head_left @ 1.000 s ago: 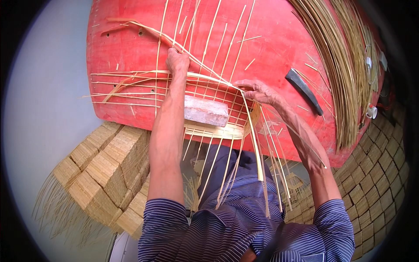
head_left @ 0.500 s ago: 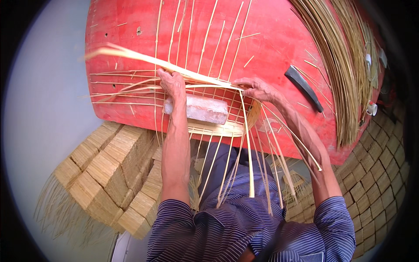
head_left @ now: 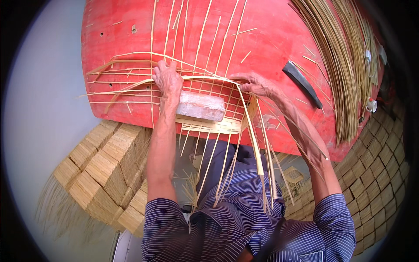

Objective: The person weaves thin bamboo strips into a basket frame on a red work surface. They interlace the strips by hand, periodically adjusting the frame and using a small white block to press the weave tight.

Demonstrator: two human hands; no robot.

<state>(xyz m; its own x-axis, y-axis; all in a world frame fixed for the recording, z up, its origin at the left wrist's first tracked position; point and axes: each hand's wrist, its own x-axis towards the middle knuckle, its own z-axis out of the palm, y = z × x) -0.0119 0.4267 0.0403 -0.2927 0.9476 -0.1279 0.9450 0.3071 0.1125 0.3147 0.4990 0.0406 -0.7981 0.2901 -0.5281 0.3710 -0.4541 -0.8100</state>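
Observation:
A half-woven bamboo basket (head_left: 233,125) lies at the near edge of a red board, its long loose strips fanning out on all sides. A pale pinkish brick (head_left: 200,106) rests on its open lattice bottom. My left hand (head_left: 168,81) is closed on a bamboo strip (head_left: 205,78) at the basket's far side, just beyond the brick; its fingertips are partly hidden. At the far right corner, my right hand (head_left: 255,84) pinches the same strip between thumb and fingers, where it bends toward me. Several thin strips cross in front of my right forearm.
On the red board (head_left: 118,39), right of my right hand, lies a dark curved tool (head_left: 302,85). Beyond it is a bundle of long thin strips (head_left: 334,74) and a white cup (head_left: 371,105). Stacked woven pieces stand lower left (head_left: 104,166) and lower right (head_left: 371,187).
My left hand has shifted a little left and away from me. The pale strip ends that stuck up at the left now lie spread lower over the board. My right hand stays at the corner.

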